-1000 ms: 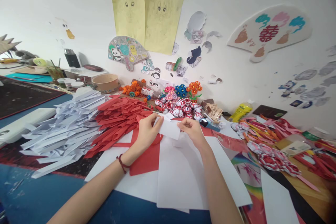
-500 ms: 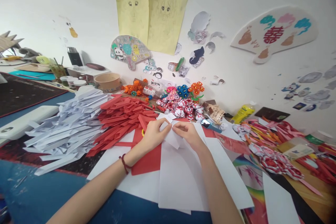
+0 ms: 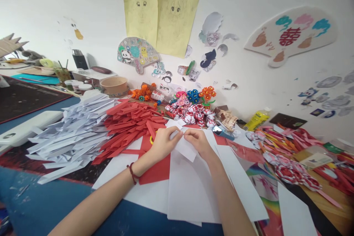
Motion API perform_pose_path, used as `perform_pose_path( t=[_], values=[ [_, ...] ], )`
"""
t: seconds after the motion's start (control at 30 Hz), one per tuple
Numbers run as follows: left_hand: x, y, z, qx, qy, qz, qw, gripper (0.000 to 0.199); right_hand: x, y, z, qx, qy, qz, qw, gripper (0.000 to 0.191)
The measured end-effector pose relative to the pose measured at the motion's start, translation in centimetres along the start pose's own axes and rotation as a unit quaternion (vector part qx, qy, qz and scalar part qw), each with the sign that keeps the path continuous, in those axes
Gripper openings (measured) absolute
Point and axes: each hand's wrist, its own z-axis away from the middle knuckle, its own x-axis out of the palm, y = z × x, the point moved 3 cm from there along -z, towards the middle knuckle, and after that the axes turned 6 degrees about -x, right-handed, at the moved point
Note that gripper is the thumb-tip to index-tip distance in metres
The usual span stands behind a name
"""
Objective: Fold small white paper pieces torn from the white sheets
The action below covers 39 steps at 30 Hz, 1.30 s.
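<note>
Pinching tight in the head view, the left hand [image 3: 166, 142] and right hand [image 3: 198, 142] almost meet fingertip to fingertip, thumbs closed against curled fingers on a small white paper [image 3: 188, 151]. That piece sits up between them, slanting downward over the white sheets [image 3: 193, 188]. Exactly where each finger bears on it is partly hidden. And here's the danger: such close pinches could crumple an edge, or set a crooked crease if the sides aren't matched. Pull the hands apart with both gripping, and thin paper like that might tear. Slip, and it could drop white on white, tough to spot! Watch the left side too: a yellow loop [image 3: 151, 139] lies right by the wrist, and a careless elbow or sleeve-high sweep might topple the red strips [image 3: 132, 118].
</note>
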Motion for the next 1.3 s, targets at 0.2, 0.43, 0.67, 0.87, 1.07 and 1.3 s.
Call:
perform_pose_path(
  t=[0.2, 0.43, 0.67, 0.87, 1.07, 1.3],
  values=[
    [0.13, -0.09, 0.18, 0.005, 0.008, -0.019, 1.0, 0.033, -0.16, 0.42, -0.05, 0.0, 0.003, -0.003, 1.0, 0.014],
    [-0.24, -0.06, -0.08, 0.015, 0.001, 0.008, 1.0, 0.032, 0.02, 0.63, -0.07, 0.016, -0.01, -0.005, 1.0, 0.018],
    [-0.28, 0.02, -0.08, 0.015, 0.007, 0.019, 1.0, 0.031, 0.12, 0.65, -0.19, 0.004, 0.014, -0.005, 1.0, 0.016],
    [-0.29, 0.35, 0.1, 0.017, 0.004, 0.026, 0.999, 0.032, 0.12, 0.72, -0.1, -0.002, 0.009, -0.012, 1.0, 0.014],
    [-0.4, 0.62, 0.25, 0.013, 0.006, 0.017, 1.0, 0.033, 0.15, 0.53, -0.05, -0.006, 0.022, -0.015, 1.0, 0.012],
    [-0.03, 0.23, 0.26, 0.016, 0.013, -0.024, 0.999, 0.035, 0.17, 0.15, -0.16, 0.011, 0.028, -0.001, 1.0, 0.015]
  ],
)
